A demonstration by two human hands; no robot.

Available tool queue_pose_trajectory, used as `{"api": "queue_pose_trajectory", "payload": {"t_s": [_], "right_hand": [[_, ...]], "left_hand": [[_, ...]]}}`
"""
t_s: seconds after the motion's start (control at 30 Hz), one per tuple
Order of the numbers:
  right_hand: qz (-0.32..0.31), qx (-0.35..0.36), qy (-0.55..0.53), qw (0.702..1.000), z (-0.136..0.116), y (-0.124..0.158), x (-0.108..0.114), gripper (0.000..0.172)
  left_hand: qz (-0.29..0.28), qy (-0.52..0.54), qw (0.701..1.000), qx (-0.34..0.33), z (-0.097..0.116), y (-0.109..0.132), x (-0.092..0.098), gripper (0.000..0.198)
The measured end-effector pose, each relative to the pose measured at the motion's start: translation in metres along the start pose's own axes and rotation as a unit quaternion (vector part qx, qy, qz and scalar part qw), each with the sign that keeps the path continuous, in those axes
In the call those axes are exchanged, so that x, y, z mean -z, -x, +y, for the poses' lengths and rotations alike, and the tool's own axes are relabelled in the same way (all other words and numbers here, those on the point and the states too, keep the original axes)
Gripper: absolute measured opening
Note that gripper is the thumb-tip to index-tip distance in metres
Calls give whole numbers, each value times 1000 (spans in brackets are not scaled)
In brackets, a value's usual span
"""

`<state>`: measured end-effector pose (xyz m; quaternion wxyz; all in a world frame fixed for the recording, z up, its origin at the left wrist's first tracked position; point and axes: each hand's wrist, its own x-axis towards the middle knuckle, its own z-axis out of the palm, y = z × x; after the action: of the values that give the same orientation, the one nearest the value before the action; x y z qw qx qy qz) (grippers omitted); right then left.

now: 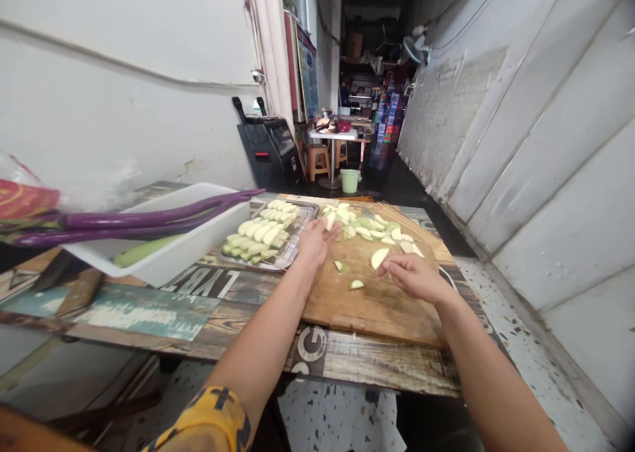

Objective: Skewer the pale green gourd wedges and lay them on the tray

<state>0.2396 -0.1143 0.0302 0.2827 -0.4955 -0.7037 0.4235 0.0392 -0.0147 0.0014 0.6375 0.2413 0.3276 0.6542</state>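
Observation:
My left hand is closed on a pale zucchini slice near the far left corner of the wooden cutting board. Between the fingertips of my right hand is a larger half-round zucchini slice, white with green skin. Whether a skewer is in either hand cannot be made out. Two small zucchini pieces lie on the board below the hands. Beyond them spreads a loose pile of cut slices. Left of my left hand, a metal tray holds rows of slices.
Thin bamboo skewers lie at the board's far right. A white bin on the left holds long purple eggplants and a green vegetable. Past the table stand a black speaker and a green bucket.

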Motion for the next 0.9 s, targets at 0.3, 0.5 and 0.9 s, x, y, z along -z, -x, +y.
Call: {"api": "queue_pose_trajectory", "payload": {"t_s": [0.3,0.5,0.9], "right_hand": [[-5,6,-6,1000,1,1,0,32],[-4,11,5,1000,2,1,-1,31],[-6,-2,13,1000,-3,2,-2,31]], "left_hand": [[23,11,1000,-12,-1,-2,1,7],[35,8,999,-7,0,-2,0,10],[28,-14,999,-12,-1,-3,2,9]]}}
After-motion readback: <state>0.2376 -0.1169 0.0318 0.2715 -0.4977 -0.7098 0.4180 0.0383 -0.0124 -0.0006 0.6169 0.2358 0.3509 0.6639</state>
